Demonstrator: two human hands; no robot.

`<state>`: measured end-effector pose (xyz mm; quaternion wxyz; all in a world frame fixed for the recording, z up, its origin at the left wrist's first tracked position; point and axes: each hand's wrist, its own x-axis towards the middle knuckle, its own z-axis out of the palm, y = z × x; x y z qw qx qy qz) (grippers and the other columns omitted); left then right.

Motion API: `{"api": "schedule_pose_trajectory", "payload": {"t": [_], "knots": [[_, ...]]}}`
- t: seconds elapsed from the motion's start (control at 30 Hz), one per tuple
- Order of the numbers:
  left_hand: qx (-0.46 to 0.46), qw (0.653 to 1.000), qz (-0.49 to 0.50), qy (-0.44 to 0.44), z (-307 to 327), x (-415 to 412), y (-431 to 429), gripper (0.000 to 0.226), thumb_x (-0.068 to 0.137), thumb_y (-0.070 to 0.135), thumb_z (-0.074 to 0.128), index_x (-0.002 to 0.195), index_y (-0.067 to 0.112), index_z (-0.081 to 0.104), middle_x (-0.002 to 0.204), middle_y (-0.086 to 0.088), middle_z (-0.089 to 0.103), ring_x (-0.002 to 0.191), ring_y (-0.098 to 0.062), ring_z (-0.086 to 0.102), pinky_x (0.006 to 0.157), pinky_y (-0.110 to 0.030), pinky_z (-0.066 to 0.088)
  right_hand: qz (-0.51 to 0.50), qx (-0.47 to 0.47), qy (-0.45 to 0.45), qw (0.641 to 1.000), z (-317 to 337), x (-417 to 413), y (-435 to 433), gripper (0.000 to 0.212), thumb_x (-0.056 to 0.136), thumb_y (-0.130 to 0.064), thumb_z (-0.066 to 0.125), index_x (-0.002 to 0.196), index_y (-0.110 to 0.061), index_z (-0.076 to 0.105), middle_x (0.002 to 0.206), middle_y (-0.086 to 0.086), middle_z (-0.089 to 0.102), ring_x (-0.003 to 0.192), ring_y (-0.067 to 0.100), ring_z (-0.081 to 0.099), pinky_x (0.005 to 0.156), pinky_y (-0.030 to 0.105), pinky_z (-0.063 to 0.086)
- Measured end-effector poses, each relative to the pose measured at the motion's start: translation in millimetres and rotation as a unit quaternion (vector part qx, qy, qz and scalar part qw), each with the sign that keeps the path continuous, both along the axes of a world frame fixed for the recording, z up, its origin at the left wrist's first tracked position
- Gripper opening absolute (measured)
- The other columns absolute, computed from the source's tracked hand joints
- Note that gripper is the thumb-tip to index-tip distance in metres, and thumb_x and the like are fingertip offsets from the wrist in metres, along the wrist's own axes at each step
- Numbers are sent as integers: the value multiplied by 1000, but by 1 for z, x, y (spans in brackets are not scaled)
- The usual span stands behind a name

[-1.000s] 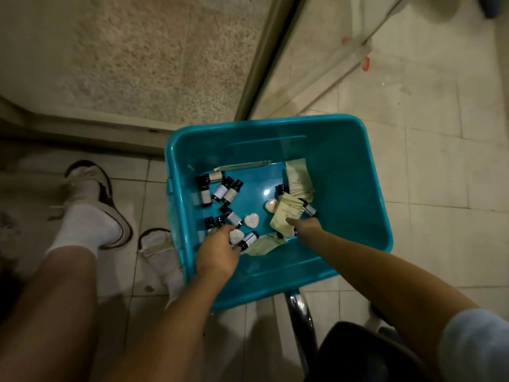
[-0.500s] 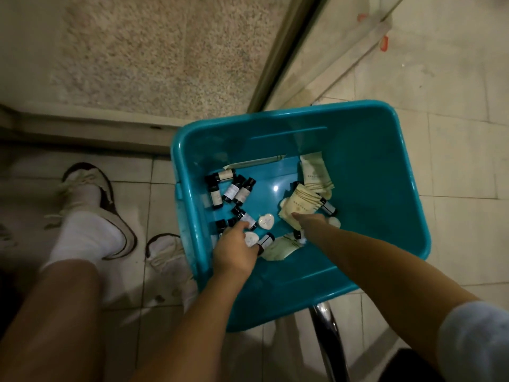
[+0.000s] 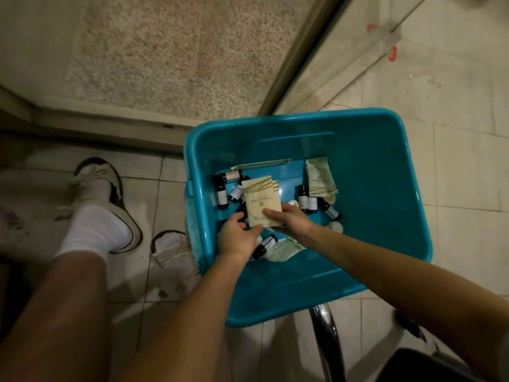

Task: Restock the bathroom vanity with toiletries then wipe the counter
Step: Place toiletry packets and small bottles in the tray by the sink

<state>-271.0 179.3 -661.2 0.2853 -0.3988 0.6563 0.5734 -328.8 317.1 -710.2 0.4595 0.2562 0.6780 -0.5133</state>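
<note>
Tiled floor point(image 3: 454, 166), teal bin point(image 3: 385, 188) of toiletries. Pinching cream sachets point(image 3: 261, 201) in right hand point(image 3: 289, 219) near bin's left edge; left hand point(image 3: 237, 235) alongside, grasp indeterminate. Apparently gathering only; stocking, wiping outstanding.

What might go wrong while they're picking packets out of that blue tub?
The right hand pinches the cream packets only at their lower end, so one may slide out. The small bottles lie loose in the teal tub, and the left hand could knock them about.
</note>
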Motion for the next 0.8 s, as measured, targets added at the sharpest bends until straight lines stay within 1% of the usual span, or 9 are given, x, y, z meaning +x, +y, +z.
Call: {"api": "schedule_pose_trajectory", "payload": {"t": [0.07,0.13,0.23,0.3,0.37,0.5,0.57,0.7,0.8], "knots": [[35,997,73,1,3,-5,-1,51,87,19,65,133,7,47,122,-12,61,108,-29,60,92,-37,48,39,-31,2,999,14,6,0,31,88,-16,64,119,-13,59,116,6,66,106,22,63,94,34,50],[39,993,115,11,9,-7,-1,44,88,19,64,128,7,51,116,-12,63,103,-29,62,89,-37,50,53,-54,16,997,33,12,0,30,87,-11,65,116,-13,58,107,1,68,99,17,65,85,27,54],[-15,994,102,38,19,-8,0,25,85,19,68,107,10,60,100,-8,68,89,-26,65,79,-36,54,86,-65,43,993,55,20,4,29,86,-9,65,112,-17,58,102,-3,67,91,11,65,73,20,55],[-46,993,85,66,30,-11,0,12,83,17,69,90,13,60,85,-1,64,76,-19,62,62,-25,49,95,-80,46,991,69,22,4,25,87,-9,64,108,-22,61,104,-2,68,95,15,65,82,28,55],[-49,992,92,77,40,-13,-1,13,81,15,72,86,11,61,76,2,59,71,-15,57,55,-17,42,74,-105,34,991,81,22,5,23,89,-11,61,108,-23,62,111,2,68,103,20,64,92,35,51],[-14,990,121,67,59,-11,0,19,77,17,76,82,8,59,82,-6,63,77,-21,59,67,-26,47,21,-172,4,985,113,13,6,28,92,-32,54,113,-16,63,111,5,67,99,19,64,91,34,50],[-5,989,130,68,69,-8,2,21,80,18,74,73,12,55,76,-3,62,77,-22,59,66,-27,48,0,-181,3,983,129,10,6,33,96,-38,43,110,-17,64,106,3,70,95,16,67,88,34,51],[21,976,204,73,104,-5,3,24,87,15,66,69,14,50,74,-2,59,84,-24,60,85,-40,53,-45,-197,23,979,160,7,7,33,97,-35,42,106,-14,65,102,5,71,89,17,68,83,34,53],[50,961,256,95,144,-3,5,16,90,12,60,76,13,53,88,-6,63,90,-26,61,92,-46,52,-62,-226,48,971,192,10,9,25,95,-25,49,109,-11,64,105,7,71,89,18,69,80,33,55]]}}
